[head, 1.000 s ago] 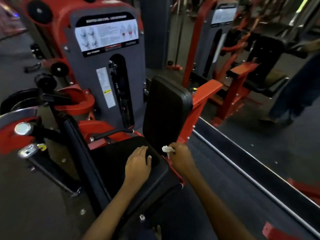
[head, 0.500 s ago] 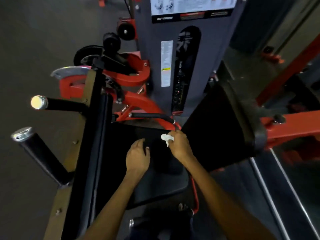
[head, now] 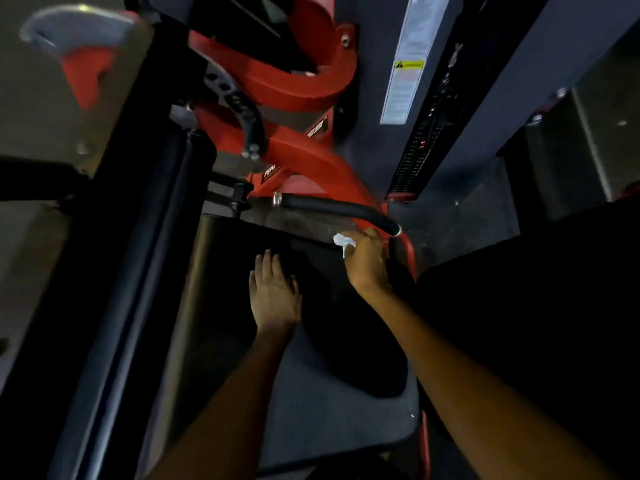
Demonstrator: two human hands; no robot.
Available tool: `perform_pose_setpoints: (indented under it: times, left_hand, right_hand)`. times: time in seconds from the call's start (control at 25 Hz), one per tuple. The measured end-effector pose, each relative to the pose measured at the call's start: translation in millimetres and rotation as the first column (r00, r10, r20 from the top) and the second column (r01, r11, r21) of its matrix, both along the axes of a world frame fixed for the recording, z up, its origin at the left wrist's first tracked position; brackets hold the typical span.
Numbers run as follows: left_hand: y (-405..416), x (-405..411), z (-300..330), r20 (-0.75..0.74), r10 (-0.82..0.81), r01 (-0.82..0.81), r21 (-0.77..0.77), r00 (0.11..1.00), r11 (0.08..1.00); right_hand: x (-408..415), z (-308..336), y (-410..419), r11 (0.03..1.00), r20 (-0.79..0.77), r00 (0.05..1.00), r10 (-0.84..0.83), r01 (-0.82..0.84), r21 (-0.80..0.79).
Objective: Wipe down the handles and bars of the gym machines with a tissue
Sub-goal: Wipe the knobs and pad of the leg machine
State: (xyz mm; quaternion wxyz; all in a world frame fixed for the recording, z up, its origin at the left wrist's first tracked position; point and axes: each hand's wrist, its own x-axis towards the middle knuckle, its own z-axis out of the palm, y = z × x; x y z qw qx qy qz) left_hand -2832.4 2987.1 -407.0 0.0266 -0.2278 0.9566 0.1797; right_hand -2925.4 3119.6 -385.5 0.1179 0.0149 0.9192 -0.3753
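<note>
A black rubber-gripped handle with chrome end caps juts from the red frame just beyond the seat's far edge. My right hand pinches a crumpled white tissue and sits right below the handle's right end, close to it or just touching. My left hand lies flat with straight fingers on the black seat pad.
A long black roller pad runs along the seat's left. Red frame arms curve behind the handle. The grey weight-stack housing with a warning label stands at the back. A dark backrest pad fills the right.
The view has dipped down and closer over the seat. My right hand with the tissue has moved forward to the right end of the handle. My left hand stays flat on the seat.
</note>
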Motion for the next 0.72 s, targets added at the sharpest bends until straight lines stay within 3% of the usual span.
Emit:
perform_pose_setpoints:
  times: [0.12, 0.24, 0.36, 0.44, 0.52, 0.64, 0.72]
  left_hand:
    - [-10, -31, -54, 0.051, -0.056, 0.058, -0.046, 0.997, 0.997]
    - [-12, -49, -95, 0.053, -0.034, 0.04, -0.119, 0.998, 0.992]
    - [-8, -49, -120, 0.022, -0.016, 0.021, -0.257, 1.0, 0.966]
    - [-8, -47, -125, 0.01, -0.013, 0.016, -0.294, 1.0, 0.956]
    - [-7, -47, -125, 0.005, -0.008, 0.009, -0.332, 1.0, 0.943]
    - [-8, -50, -126, -0.012, 0.006, -0.01, -0.359, 1.0, 0.933]
    - [-9, -50, -127, -0.023, -0.003, -0.006, -0.37, 1.0, 0.929]
  right_hand:
    - [-32, -50, -12, 0.998, -0.078, 0.995, 0.057, -0.057, 0.008]
    - [-49, -80, -17, 0.993, -0.107, 0.994, 0.013, -0.026, -0.118]
    - [-61, -99, -19, 0.992, -0.308, 0.95, -0.056, 0.018, -0.125]
    - [-82, -96, -38, 0.984, -0.337, 0.94, -0.055, -0.006, -0.177]
    - [-105, -85, -74, 0.97, -0.372, 0.92, 0.125, -0.192, -0.149]
    - [-111, -98, -92, 0.825, -0.514, 0.699, 0.498, -0.565, 0.031]
    - [-109, -123, -63, 0.842, -0.532, 0.713, 0.457, -0.539, 0.002]
